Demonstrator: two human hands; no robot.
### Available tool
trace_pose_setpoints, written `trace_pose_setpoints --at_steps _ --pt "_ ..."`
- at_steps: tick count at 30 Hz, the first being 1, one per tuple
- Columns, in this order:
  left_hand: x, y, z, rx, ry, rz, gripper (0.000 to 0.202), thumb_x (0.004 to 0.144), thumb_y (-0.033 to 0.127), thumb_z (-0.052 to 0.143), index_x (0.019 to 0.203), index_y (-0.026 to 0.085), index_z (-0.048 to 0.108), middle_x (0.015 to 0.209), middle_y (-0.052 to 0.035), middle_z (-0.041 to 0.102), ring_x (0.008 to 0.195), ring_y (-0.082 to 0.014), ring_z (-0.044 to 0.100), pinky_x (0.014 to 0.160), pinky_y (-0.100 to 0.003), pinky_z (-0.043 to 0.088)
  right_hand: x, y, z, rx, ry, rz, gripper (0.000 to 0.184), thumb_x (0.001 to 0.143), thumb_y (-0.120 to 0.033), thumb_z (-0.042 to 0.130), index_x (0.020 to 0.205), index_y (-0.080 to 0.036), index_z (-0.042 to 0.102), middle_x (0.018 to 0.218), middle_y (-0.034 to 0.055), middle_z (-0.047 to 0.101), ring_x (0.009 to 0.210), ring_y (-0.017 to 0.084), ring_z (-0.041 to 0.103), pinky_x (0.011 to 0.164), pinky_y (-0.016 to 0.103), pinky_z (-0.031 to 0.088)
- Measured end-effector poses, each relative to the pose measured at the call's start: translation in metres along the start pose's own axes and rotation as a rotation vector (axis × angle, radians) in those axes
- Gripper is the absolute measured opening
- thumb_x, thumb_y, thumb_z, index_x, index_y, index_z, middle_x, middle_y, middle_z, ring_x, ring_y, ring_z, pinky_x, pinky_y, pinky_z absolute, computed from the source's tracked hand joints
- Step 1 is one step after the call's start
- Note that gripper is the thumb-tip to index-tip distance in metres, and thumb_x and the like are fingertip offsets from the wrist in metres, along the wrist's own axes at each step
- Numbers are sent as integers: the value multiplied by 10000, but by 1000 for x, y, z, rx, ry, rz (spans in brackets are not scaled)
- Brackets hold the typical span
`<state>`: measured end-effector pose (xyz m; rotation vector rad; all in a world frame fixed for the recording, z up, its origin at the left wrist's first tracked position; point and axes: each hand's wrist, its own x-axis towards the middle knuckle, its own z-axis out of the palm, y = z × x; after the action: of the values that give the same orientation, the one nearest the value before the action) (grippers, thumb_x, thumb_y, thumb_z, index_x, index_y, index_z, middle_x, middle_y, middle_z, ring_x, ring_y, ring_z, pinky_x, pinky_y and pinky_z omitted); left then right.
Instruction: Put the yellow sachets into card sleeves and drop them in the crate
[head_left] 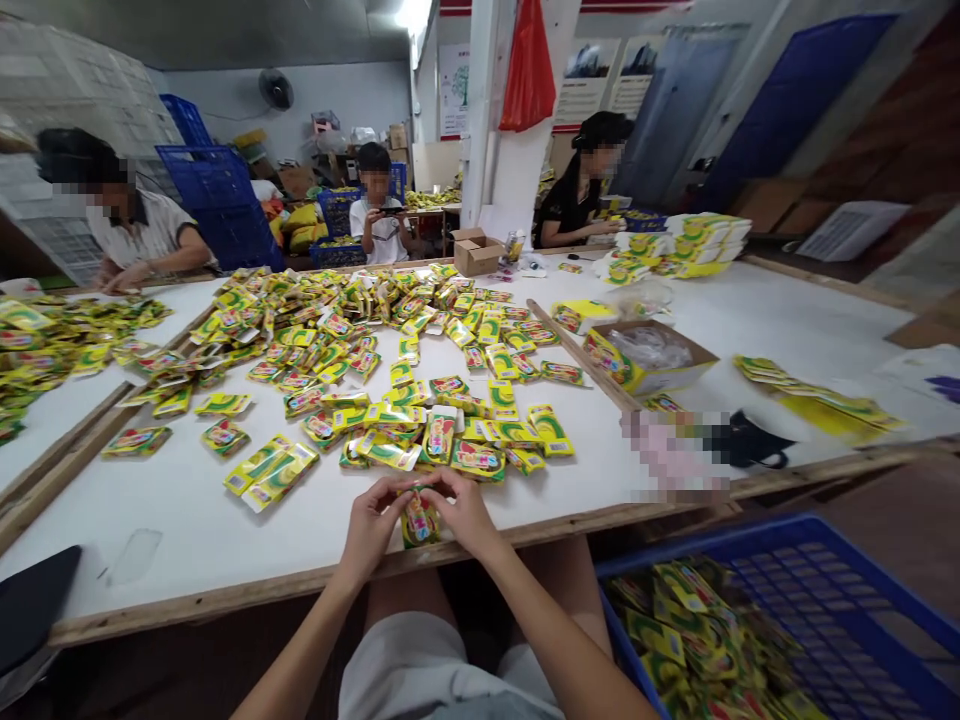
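Observation:
Close to the table's front edge, a small yellow-and-green printed box [420, 522] is held upright between my two hands. My left hand [377, 515] pinches its upper left corner, fingers curled toward the top. From the other side, my right hand [461, 510] grips the upper right corner, thumb and fingertips meeting at the top end. What the fingertips do at the box's top is too small to make out. Just beyond the hands lies a loose heap of similar boxes [442, 435]. Two flat ones [271, 470] rest side by side to the left.
A blue crate [825, 610] with many small boxes stands low at the right. Wooden strips [585, 360] divide the white tabletop [225, 540]. An open carton [652, 365] holds clear plastic bags. A dark flat object [37, 600] sits at the left edge. Several people are around the table.

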<state>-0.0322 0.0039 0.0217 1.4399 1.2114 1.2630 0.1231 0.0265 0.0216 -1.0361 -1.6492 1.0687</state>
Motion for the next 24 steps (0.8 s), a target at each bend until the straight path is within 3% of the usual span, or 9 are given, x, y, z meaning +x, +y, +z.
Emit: trace_pose_setpoints --at_steps 3,6,8,10,12,14,18,21,24 --pt "-6 0 -5 56 -12 38 232 809 343 634 990 211 696 1086 -84 681 1057 -250 618 903 -379 509 -15 -17 -31 -133 59 -46 116 837 -220 544 854 -213 659 855 32 693 823 191 641 743 296 499" --pt "-11 -5 -14 58 49 19 376 807 350 635 1163 233 594 1153 -90 646 1003 -234 644 840 -368 538 -41 -40 -102 -415 147 10 134 844 -232 515 838 -225 649 833 39 682 797 204 623 734 317 478" --pt "-14 -8 -15 100 78 -5 327 811 368 623 1102 219 615 1065 -83 673 887 -214 664 780 -346 543 -54 -49 -145 -667 124 104 94 794 -250 570 750 -229 650 772 42 667 760 229 612 710 339 464" --pt "-14 -9 -10 159 66 -16 240 819 383 605 967 202 662 951 -68 694 818 -203 658 745 -324 530 -54 -47 -164 -775 97 130 80 783 -266 590 767 -231 661 814 51 674 791 242 615 730 351 463" --pt "-12 -6 1 186 29 -9 217 827 382 590 907 200 677 902 -60 699 789 -198 652 716 -308 515 -40 -36 -152 -787 43 67 117 780 -261 613 880 -232 666 935 62 685 894 255 609 795 365 460" --pt "-10 -1 12 183 -20 4 207 829 375 586 898 204 680 891 -55 701 771 -195 647 684 -295 504 -18 -20 -124 -821 -9 -12 281 739 -220 666 1019 -233 640 1067 76 667 993 275 576 857 390 443" --pt "-12 1 23 145 -90 -41 218 824 389 592 883 194 671 846 -57 694 735 -190 636 642 -283 487 13 -3 -83 -967 -32 -29 431 674 -167 713 1088 -197 599 1069 119 645 986 313 547 854 435 440" --pt "-15 -3 26 16 -45 -139 275 832 419 582 959 178 615 891 -82 689 752 -193 651 641 -292 501 4 -8 -70 -939 66 -34 438 673 -205 718 1086 -177 574 1043 138 618 983 331 532 862 463 441" --pt "-15 -3 33 -197 58 -146 384 805 403 629 1100 209 478 965 -83 679 842 -200 672 716 -316 527 -20 -15 -48 -755 177 -61 527 666 -220 725 1150 -204 517 1075 128 585 1013 332 518 878 474 448"
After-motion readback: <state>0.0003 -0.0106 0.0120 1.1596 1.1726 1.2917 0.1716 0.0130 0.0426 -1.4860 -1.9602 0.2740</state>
